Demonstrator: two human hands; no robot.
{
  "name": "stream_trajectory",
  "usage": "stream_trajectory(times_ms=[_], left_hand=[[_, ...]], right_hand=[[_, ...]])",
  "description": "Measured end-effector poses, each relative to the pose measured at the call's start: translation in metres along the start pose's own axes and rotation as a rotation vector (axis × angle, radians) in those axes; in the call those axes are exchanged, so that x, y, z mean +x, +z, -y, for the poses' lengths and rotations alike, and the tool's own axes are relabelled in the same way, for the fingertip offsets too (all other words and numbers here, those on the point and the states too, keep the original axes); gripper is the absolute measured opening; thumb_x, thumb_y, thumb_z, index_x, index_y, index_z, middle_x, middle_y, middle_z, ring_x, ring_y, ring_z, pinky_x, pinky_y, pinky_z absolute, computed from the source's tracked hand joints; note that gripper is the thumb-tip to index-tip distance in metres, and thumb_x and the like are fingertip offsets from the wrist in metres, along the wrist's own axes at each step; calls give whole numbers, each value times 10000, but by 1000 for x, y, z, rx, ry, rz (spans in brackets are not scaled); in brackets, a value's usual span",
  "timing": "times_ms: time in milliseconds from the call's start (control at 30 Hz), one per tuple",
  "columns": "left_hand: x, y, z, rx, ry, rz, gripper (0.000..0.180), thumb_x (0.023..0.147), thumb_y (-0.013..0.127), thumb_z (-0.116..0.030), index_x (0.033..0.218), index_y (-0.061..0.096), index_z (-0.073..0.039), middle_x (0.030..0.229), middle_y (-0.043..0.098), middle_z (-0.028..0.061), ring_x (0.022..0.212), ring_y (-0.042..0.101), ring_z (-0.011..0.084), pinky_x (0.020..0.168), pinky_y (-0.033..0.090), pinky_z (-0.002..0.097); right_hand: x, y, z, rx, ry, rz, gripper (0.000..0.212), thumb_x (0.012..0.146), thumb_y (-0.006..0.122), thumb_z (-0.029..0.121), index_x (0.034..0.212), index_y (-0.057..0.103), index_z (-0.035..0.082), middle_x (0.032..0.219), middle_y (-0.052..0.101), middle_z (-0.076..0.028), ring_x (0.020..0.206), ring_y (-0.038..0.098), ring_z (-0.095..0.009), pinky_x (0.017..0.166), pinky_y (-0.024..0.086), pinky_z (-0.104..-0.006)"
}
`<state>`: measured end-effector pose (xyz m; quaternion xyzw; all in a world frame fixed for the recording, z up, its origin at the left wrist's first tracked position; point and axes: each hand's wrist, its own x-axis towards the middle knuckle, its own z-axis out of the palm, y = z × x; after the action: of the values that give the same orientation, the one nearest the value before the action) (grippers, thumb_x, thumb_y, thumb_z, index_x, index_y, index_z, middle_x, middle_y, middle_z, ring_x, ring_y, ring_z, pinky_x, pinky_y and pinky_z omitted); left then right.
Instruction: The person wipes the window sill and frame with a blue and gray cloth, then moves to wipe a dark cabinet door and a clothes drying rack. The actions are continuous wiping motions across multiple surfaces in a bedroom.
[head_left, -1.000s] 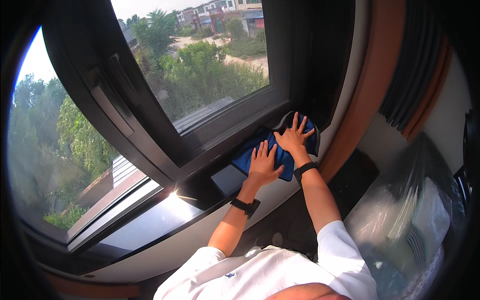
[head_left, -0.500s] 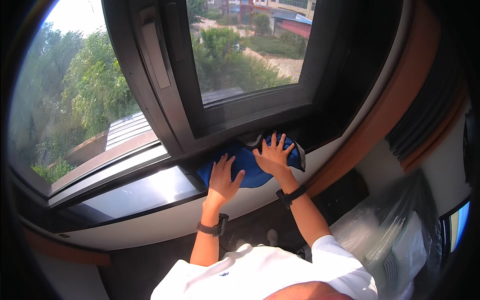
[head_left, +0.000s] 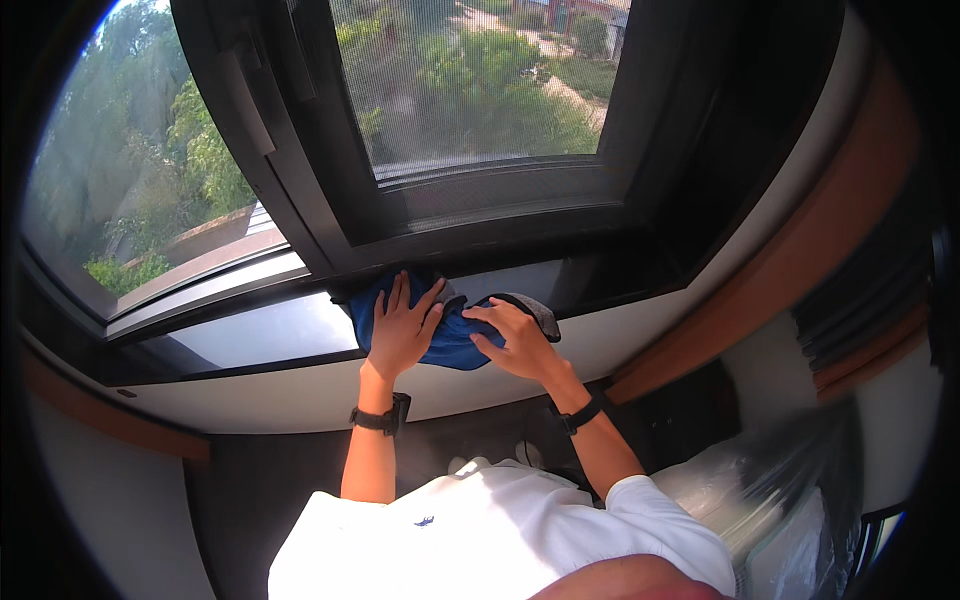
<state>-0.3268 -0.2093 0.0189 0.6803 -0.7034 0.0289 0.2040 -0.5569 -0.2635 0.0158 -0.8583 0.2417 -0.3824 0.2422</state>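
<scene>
A blue cloth (head_left: 452,352) with a grey underside and dark edging lies bunched on the dark, shiny window sill, partly hanging over its front edge. My left hand (head_left: 399,325) rests flat on the cloth's left part, fingers stretched and the thumb apart. On the right part, my right hand (head_left: 518,343) has bent fingers closed round a raised fold, close to the grey border. What lies beneath the palms is hidden. Each wrist wears a black band.
Behind the sill stands a dark window frame (head_left: 465,215) with a mesh screen; a glass pane with a handle (head_left: 247,110) is at left. An orange-brown trim (head_left: 780,290) curves along the right. Clear plastic sheeting (head_left: 770,475) covers things at lower right.
The cloth has shifted left along the sill with both hands and is more crumpled, showing more grey. My right hand's spread fingers have bent inward. The view has shifted too.
</scene>
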Motion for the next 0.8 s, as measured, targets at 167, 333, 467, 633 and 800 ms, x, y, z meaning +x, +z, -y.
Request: stream_trajectory(times_ms=[167,333,467,633,800], left_hand=[[41,45,-69,-163,138,36,410,1091,412,-363,1455,559,-244,1596,400,180,1511,324,323,1205,237,529],[69,52,-117,-639,330,311,254,1039,579,-246,1253,698,-179,1428,611,64,1408,484,259,1207,284,465],[69,33,-108,-947,183,310,220,1047,544,-91,1225,673,-85,1116,651,81,1044,611,198,920,490,314],[48,20,-84,-1132,-281,144,228,1110,406,-101,1218,604,-130,1122,573,44,1046,549,90,875,485,205],[26,16,-81,-915,-189,-65,291,1020,451,90,1157,607,-114,1168,588,73,1124,557,195,1006,425,303]], right_hand=[[-22,-77,-41,147,86,-12,237,911,713,172,1099,721,30,973,719,-130,943,700,-251,903,530,-339],[-17,-157,-75,237,250,312,417,830,781,265,1184,686,68,938,704,-108,910,689,-223,870,533,-337],[1,-172,-96,137,166,429,512,786,815,265,1246,668,94,1072,695,-116,1015,676,-272,958,519,-412],[-2,-141,-108,-200,-69,123,485,783,848,307,1201,697,113,1206,602,-85,1176,550,-275,968,465,-402],[-22,-122,-95,-652,25,-67,350,853,787,309,1123,751,90,1058,592,-69,979,535,-233,806,407,-380]])
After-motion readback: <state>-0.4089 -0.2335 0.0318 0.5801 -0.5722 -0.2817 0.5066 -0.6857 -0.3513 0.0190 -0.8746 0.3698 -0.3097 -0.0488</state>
